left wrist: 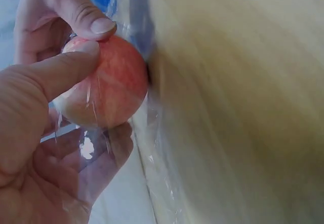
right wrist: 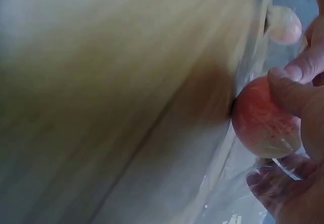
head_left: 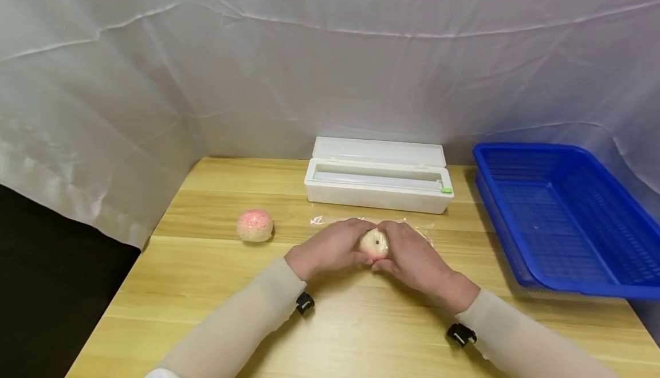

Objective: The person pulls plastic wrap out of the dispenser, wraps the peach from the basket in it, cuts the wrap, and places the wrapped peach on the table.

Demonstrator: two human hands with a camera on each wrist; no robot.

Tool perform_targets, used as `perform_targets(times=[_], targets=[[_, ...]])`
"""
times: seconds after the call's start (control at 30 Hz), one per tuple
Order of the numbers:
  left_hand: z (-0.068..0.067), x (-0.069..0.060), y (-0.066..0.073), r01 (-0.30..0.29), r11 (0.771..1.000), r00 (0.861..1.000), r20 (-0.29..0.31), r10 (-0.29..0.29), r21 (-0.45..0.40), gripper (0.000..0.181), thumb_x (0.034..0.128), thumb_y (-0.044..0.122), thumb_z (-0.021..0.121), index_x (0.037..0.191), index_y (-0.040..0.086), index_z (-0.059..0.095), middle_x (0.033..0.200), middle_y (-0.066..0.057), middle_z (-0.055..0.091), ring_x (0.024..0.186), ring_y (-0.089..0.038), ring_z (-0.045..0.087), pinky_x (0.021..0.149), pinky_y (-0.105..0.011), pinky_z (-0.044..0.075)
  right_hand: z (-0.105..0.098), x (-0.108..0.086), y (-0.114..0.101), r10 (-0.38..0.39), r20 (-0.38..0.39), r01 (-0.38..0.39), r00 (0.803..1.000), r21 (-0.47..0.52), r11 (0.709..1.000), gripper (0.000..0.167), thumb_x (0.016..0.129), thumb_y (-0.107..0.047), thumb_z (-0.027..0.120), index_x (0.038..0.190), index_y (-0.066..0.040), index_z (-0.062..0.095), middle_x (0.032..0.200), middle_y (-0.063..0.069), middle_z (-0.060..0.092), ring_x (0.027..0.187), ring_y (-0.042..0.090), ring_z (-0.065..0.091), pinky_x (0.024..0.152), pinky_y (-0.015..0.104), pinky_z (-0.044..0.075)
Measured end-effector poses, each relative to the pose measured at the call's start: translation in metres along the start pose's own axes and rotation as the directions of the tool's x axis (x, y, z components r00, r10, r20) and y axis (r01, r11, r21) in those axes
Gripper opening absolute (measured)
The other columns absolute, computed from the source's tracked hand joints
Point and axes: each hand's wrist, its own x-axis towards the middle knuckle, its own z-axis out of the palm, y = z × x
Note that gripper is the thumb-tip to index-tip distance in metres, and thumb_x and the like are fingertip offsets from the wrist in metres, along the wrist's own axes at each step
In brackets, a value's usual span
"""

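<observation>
Near the middle of the table, a pink and cream peach sits between both hands, with a small dark spot on its upturned face. My left hand grips it from the left, thumb on its pink side in the left wrist view. From the opposite side my right hand grips it, thumb close to the other thumb. Clear plastic film lies over the peach and across the fingers, and its edge spreads on the table behind the hands. A second peach rests on the table to the left.
Behind the hands stands a white cling film box, lid raised, a roll inside and a green piece at its right end. A blue plastic basket occupies the right side. Pale cloth hangs along the table's back edge.
</observation>
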Motion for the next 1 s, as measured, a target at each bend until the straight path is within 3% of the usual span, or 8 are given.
perform_targets(times=[0.13, 0.23, 0.37, 0.47, 0.67, 0.8, 0.9, 1.0], targets=[[-0.005, 0.006, -0.008, 0.001, 0.992, 0.999, 0.042, 0.005, -0.128, 0.054, 0.0970, 0.029, 0.079, 0.146, 0.016, 0.060, 0.133, 0.001, 0.070, 0.114, -0.011, 0.065, 0.100, -0.029, 0.054, -0.001, 0.007, 0.007, 0.114, 0.063, -0.121, 0.991, 0.120, 0.985, 0.067, 0.083, -0.035, 0.092, 0.131, -0.005, 0.056, 0.113, 0.010, 0.068, 0.099, 0.024, 0.064, 0.081, 0.043, 0.056], [-0.010, 0.009, -0.015, 0.042, 0.977, 0.996, 0.083, -0.025, -0.208, 0.061, 0.0972, 0.033, 0.078, 0.150, 0.017, 0.054, 0.135, -0.001, 0.070, 0.115, -0.012, 0.066, 0.100, -0.031, 0.054, -0.005, 0.013, 0.013, 0.141, 0.131, -0.166, 0.981, 0.200, 0.966, 0.062, 0.088, -0.038, 0.087, 0.133, -0.007, 0.056, 0.113, 0.008, 0.070, 0.098, 0.022, 0.065, 0.082, 0.043, 0.056], [-0.016, 0.012, -0.021, 0.135, 0.939, 0.985, 0.142, -0.094, -0.317, 0.067, 0.0959, 0.040, 0.076, 0.150, 0.015, 0.045, 0.140, -0.010, 0.066, 0.120, -0.016, 0.065, 0.101, -0.034, 0.054, -0.008, 0.021, 0.021, 0.182, 0.211, -0.235, 0.960, 0.264, 0.936, 0.061, 0.094, -0.046, 0.080, 0.139, -0.011, 0.056, 0.120, 0.007, 0.071, 0.104, 0.021, 0.067, 0.086, 0.044, 0.058], [-0.017, 0.014, -0.024, 0.178, 0.903, 0.977, 0.183, -0.113, -0.392, 0.060, 0.0943, 0.039, 0.074, 0.142, 0.015, 0.046, 0.130, -0.010, 0.069, 0.108, -0.018, 0.068, 0.093, -0.034, 0.057, -0.009, 0.027, 0.024, 0.203, 0.253, -0.274, 0.946, 0.286, 0.918, 0.065, 0.097, -0.048, 0.075, 0.145, -0.010, 0.055, 0.128, 0.011, 0.071, 0.107, 0.022, 0.068, 0.088, 0.045, 0.059], [-0.032, 0.004, -0.036, 0.199, 0.903, 0.968, 0.219, -0.121, -0.381, 0.069, 0.0992, 0.043, 0.066, 0.157, 0.012, 0.043, 0.145, -0.008, 0.063, 0.129, -0.021, 0.063, 0.102, -0.037, 0.055, -0.005, 0.038, 0.027, 0.215, 0.280, -0.298, 0.936, 0.302, 0.906, 0.059, 0.097, -0.041, 0.071, 0.145, -0.008, 0.058, 0.127, 0.010, 0.072, 0.102, 0.018, 0.066, 0.087, 0.038, 0.057], [-0.046, -0.012, -0.051, 0.245, 0.897, 0.961, 0.211, -0.177, -0.367, 0.072, 0.1004, 0.045, 0.068, 0.160, 0.014, 0.043, 0.149, -0.010, 0.060, 0.136, -0.024, 0.059, 0.102, -0.041, 0.056, -0.001, 0.044, 0.033, 0.234, 0.302, -0.330, 0.924, 0.322, 0.888, 0.057, 0.097, -0.040, 0.069, 0.143, -0.007, 0.062, 0.125, 0.009, 0.072, 0.103, 0.019, 0.066, 0.090, 0.040, 0.056], [-0.048, -0.022, -0.064, 0.286, 0.879, 0.957, 0.154, -0.245, -0.381, 0.057, 0.1014, 0.033, 0.070, 0.151, 0.011, 0.054, 0.132, -0.008, 0.068, 0.120, -0.023, 0.065, 0.092, -0.038, 0.058, -0.002, 0.047, 0.037, 0.257, 0.342, -0.373, 0.904, 0.334, 0.866, 0.064, 0.097, -0.045, 0.068, 0.148, -0.006, 0.058, 0.132, 0.012, 0.070, 0.109, 0.022, 0.065, 0.095, 0.043, 0.056], [-0.047, -0.027, -0.074, 0.330, 0.848, 0.940, 0.063, -0.335, -0.415, 0.037, 0.1018, 0.019, 0.069, 0.137, 0.007, 0.064, 0.107, -0.007, 0.071, 0.097, -0.020, 0.066, 0.079, -0.033, 0.055, -0.003, 0.051, 0.041, 0.276, 0.394, -0.427, 0.877, 0.374, 0.823, 0.066, 0.098, -0.046, 0.068, 0.150, -0.007, 0.056, 0.137, 0.013, 0.068, 0.112, 0.024, 0.064, 0.097, 0.044, 0.055]])
